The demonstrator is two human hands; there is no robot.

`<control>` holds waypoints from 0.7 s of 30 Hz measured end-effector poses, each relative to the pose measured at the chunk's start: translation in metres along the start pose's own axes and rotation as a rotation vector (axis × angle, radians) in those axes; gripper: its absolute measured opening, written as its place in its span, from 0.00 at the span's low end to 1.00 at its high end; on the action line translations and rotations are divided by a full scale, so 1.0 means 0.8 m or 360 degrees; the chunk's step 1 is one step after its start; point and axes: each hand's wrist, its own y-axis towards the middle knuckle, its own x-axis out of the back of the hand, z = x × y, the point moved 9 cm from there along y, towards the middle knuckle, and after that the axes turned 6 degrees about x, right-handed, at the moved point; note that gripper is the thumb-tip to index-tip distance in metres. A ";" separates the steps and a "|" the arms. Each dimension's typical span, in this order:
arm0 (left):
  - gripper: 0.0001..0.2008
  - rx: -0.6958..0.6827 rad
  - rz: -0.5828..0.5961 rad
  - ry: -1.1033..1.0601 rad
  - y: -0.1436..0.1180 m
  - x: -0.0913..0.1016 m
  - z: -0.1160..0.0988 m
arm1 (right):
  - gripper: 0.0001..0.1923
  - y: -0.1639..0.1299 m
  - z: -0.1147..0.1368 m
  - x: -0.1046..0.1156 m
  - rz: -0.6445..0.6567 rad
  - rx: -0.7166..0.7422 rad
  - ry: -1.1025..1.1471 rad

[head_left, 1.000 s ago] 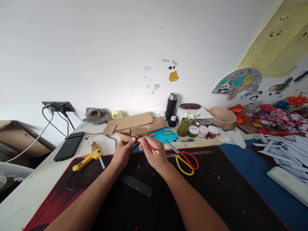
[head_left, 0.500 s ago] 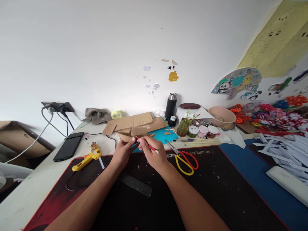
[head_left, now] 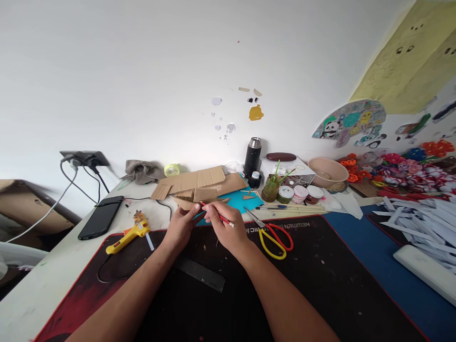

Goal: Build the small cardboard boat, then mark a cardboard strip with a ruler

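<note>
- We held the red pencil [head_left: 217, 216] in our right hand [head_left: 228, 232], fingers pinched shut round its middle, so that the tip pointed up and left toward the cardboard piece [head_left: 187, 203].
- Our left hand [head_left: 181, 225] was curled closed on that cardboard piece at its near edge, in our judgement to steady it against the pencil tip.
- Both things sat over the far edge of the black mat [head_left: 320, 275], near the middle of the table [head_left: 53, 280], where the two hands met.
- Both forearms ran in from the near edge of the table and converged, wrists low over the mat, the right one turned slightly inward.
- The scissors [head_left: 272, 235] lay just right of the right hand, the glue gun [head_left: 130, 233] left of the left hand and the dark ruler [head_left: 201, 274] under the left forearm, probably to stay within reach.
- Larger cardboard sheets [head_left: 199, 183] and paint jars [head_left: 299, 194] stood behind, toward the table's far edge.
</note>
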 end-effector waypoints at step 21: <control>0.33 0.0020 -0.0077 -0.0240 0.013 0.022 0.012 | 0.28 -0.001 -0.020 0.025 -0.0352 -0.0212 0.0260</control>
